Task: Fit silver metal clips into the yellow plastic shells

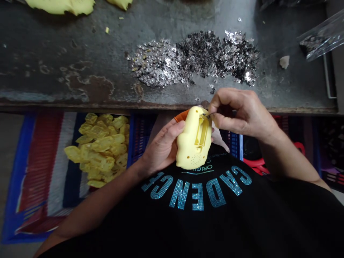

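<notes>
A pale yellow, rounded plastic casing (191,141) is held up in front of the person's body, just below the edge of the worktop (40,46); its long recessed compartment faces the camera, with a cluster of small holes near its lower end. The left hand (162,145) has its grip closed around the casing's side, thumb along the edge. The right hand (239,111) has thumb and forefinger pressed together, pinching a small dark metal piece (205,115) at the compartment's upper end.

Behind the casing, an orange item (182,115) shows partly. Above, on the scuffed dark worktop, lie a heap of small silver metal pieces (158,64), a darker metal heap (199,50) and another shiny heap (238,57), all touching. Farther right are a whitish lump (284,62) and a clear plastic bag (322,39). Lower left, translucent yellow packets (107,143) fill part of a blue plastic basket (10,200).
</notes>
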Tool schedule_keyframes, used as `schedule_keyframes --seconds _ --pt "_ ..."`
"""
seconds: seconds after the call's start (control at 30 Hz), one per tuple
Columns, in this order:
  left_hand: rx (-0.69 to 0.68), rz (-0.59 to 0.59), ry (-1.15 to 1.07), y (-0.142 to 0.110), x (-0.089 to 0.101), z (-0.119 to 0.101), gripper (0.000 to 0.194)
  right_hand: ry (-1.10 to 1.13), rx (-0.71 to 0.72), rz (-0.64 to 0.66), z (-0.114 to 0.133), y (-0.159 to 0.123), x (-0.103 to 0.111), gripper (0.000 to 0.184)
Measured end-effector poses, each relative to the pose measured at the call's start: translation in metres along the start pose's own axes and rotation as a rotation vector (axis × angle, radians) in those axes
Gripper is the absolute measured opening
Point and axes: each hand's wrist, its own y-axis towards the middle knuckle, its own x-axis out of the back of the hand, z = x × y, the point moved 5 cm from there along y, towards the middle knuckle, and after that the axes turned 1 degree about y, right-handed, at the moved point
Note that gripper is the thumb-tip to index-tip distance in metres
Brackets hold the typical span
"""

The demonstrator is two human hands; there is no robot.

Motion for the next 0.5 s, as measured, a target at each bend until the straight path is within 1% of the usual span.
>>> schedule_keyframes --seconds 0.1,0.2,0.3,0.43,0.5 --pt "0.018 -0.011 -0.016 -0.0004 -0.0021 -0.0003 0.059 0.078 0.019 -0.042 -0.0019 -0.0019 0.0007 0.007" --pt "0.020 0.014 -0.023 -0.0011 -0.0056 -0.0015 0.059 0.139 0.023 -0.026 -0.0070 -0.0024 -0.0031 0.005" --pt "0.021 0.056 -0.018 -0.0014 -0.0073 -0.0014 0.057 0.129 0.027 -0.020 -0.0092 -0.0016 -0.0048 0.003" --pt "-0.010 0.048 -0.008 -0.0009 -0.0051 -0.0017 0.055 0.071 0.066 -0.013 -0.0042 -0.0007 -0.0016 0.004" --pt "-0.004 0.074 -0.017 -0.0011 -0.0068 -0.0014 0.054 0.048 0.074 -0.022 -0.0021 -0.0009 0.0016 0.006"
